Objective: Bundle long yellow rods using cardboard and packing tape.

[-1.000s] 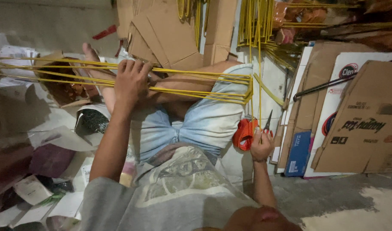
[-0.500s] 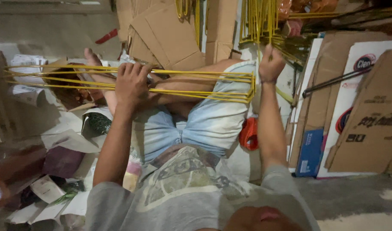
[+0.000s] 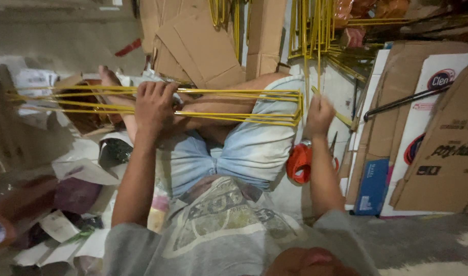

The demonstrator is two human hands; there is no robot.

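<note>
I sit on the floor with a flat bundle of yellow wire frames (image 3: 234, 105) lying across my legs. My left hand (image 3: 153, 105) grips the bundle near its middle, fingers wrapped over the wires. My right hand (image 3: 319, 115) is closed around a thin yellow rod (image 3: 318, 61) just past the bundle's right end; the rod runs up toward a stack of more yellow rods (image 3: 315, 25). An orange-handled cutting tool (image 3: 299, 162) lies on the floor beside my right forearm, not held.
Flattened cardboard boxes (image 3: 438, 148) lean at the right, with a blue box (image 3: 370, 186) below them. More cardboard (image 3: 203, 46) lies ahead. Paper scraps and bags (image 3: 65, 204) litter the left. A dark rod (image 3: 402, 102) rests on the boxes.
My right hand let go of the orange-handled tool, reached up to the yellow rods, and has now come back down beside the bundle, closed on a rod. My left hand stayed on the bundle.
</note>
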